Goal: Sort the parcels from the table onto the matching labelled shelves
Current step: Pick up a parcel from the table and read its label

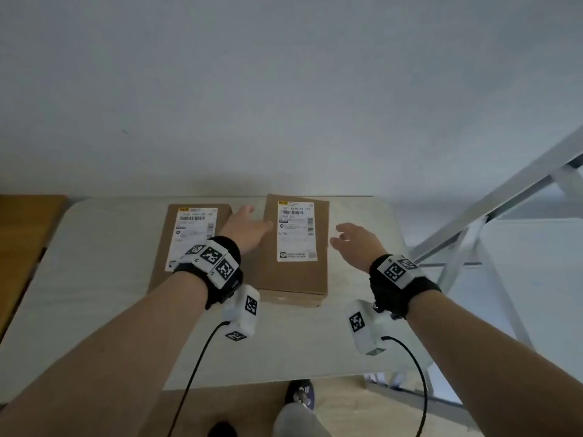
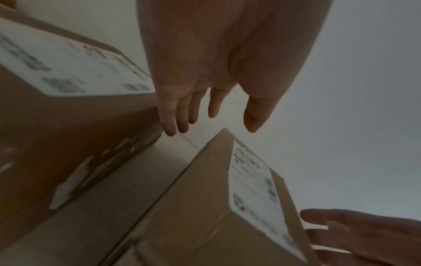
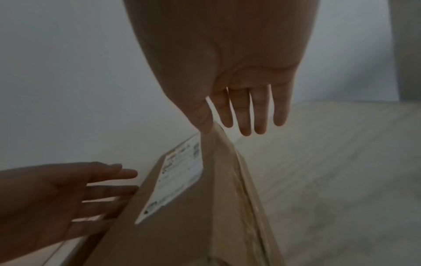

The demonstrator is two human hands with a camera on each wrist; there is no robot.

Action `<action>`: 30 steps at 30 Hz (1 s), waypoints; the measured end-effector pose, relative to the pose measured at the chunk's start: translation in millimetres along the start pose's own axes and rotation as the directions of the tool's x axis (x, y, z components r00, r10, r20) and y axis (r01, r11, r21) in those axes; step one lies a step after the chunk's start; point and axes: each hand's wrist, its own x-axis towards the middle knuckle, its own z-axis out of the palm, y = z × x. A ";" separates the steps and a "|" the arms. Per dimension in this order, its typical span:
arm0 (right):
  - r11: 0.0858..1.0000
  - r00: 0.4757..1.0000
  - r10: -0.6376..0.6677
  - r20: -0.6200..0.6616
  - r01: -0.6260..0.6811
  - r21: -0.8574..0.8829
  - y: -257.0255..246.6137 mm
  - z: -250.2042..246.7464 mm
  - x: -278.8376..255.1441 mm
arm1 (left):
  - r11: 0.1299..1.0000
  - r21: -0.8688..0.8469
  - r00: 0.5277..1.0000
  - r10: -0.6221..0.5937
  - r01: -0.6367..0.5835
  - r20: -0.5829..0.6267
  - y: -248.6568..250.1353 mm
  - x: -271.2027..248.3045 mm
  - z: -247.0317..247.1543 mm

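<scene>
Two brown cardboard parcels with white shipping labels lie side by side on the pale table (image 1: 94, 279). The left parcel (image 1: 164, 260) is partly covered by my left forearm. The right parcel (image 1: 293, 275) stands a little taller. My left hand (image 1: 249, 227) is open, its fingers straight, in the gap between the two parcels at the right parcel's left side. My right hand (image 1: 350, 239) is open too, just off that parcel's right side and apart from it. In the left wrist view the left hand (image 2: 205, 115) hangs over the gap; in the right wrist view the right hand (image 3: 248, 115) hovers beside the parcel (image 3: 182, 216).
A white metal shelf frame (image 1: 504, 209) stands to the right of the table. A brown wooden surface (image 1: 22, 247) adjoins the table's left edge. A plain white wall (image 1: 284, 89) rises behind. My shoes (image 1: 299, 395) show below the table's front edge.
</scene>
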 end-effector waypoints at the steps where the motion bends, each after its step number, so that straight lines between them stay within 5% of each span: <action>1: 1.000 0.999 0.019 0.037 -0.020 0.020 3.4 2.4 2.8 | 1.000 -0.003 1.000 -0.015 0.015 0.009 -0.4 2.6 3.2; 10: 0.947 0.991 0.012 0.132 -0.054 0.318 15.7 16.5 21.2 | 0.969 -0.131 0.971 -0.188 0.207 0.146 -3.8 17.1 23.1; 16: 0.827 0.983 0.064 0.169 -0.147 0.542 23.9 23.8 26.0 | 0.937 -0.200 0.953 -0.256 0.286 0.160 -5.8 15.4 29.6; 20: 0.779 0.970 0.036 0.242 -0.179 0.601 25.3 28.7 20.4 | 0.934 -0.219 0.950 -0.241 0.283 0.200 -9.4 11.8 29.8; 30: 0.563 0.988 -0.079 0.132 -0.065 0.824 -2.2 0.0 -6.5 | 0.871 -0.443 0.976 -0.169 0.212 0.134 -5.8 -17.5 3.0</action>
